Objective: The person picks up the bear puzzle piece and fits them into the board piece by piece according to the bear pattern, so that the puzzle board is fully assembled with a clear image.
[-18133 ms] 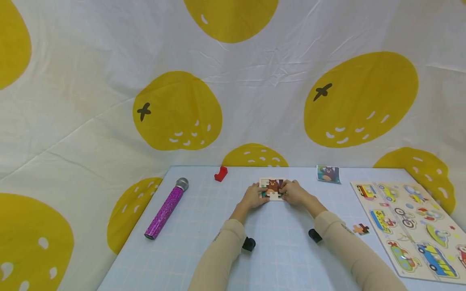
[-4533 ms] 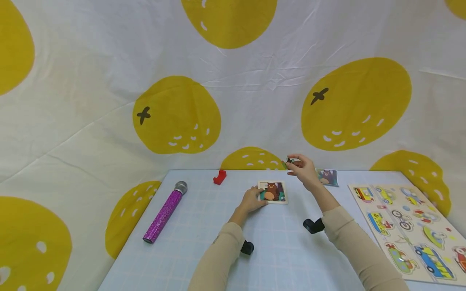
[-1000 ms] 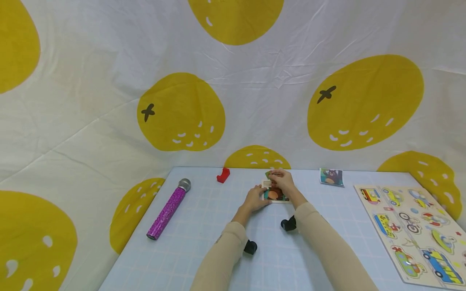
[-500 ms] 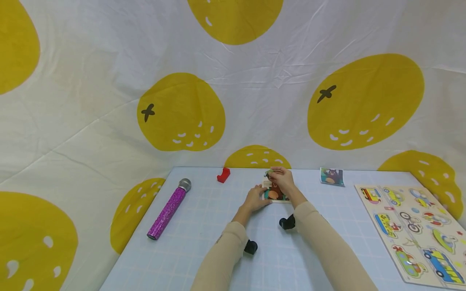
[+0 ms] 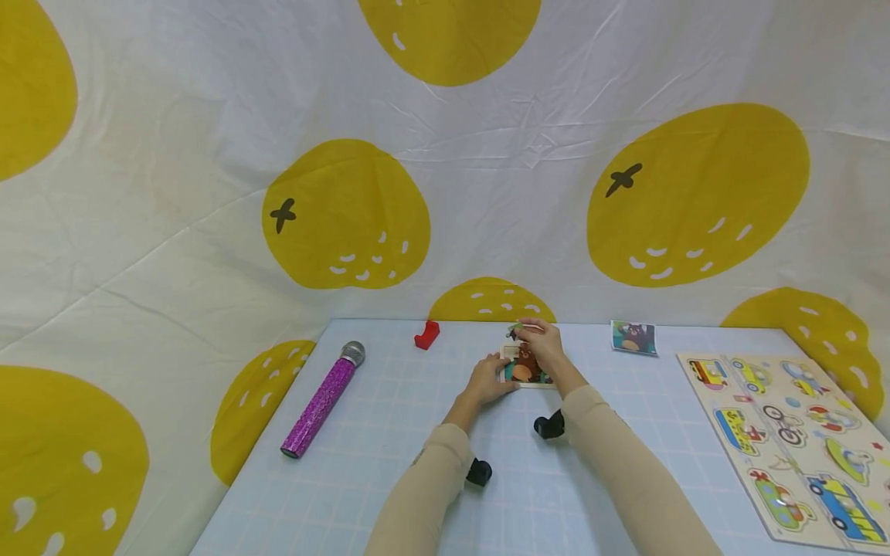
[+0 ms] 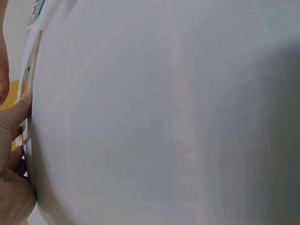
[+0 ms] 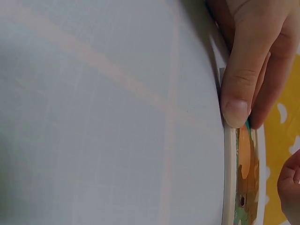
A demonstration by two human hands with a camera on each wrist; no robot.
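Observation:
My left hand [image 5: 484, 378] grips the left side of a small wooden jigsaw puzzle tray [image 5: 537, 385] with a bear picture. In the right wrist view its thumb [image 7: 236, 110] presses the tray's near rim [image 7: 229, 168]. A pale bare gap shows at the picture's upper left. My right hand [image 5: 545, 346] pinches a green and dark jigsaw piece [image 5: 513, 330] just beyond the tray's far edge. Fingers partly cover the piece and the tray's upper right. The left wrist view shows the tray [image 6: 33, 70] edge-on, under the left thumb.
A purple glitter microphone [image 5: 320, 405] lies on the left. Behind the hands sits a red block [image 5: 427, 335]. A bear picture card [image 5: 633, 338] lies at the back right, near a large vehicle puzzle board [image 5: 786, 440]. A patterned cloth [image 5: 514, 193] hangs behind the table.
The loose piece beside the right forearm has gone from there. My right hand, raised at the back earlier, has come down left with a jigsaw piece to the tray and slightly turned it.

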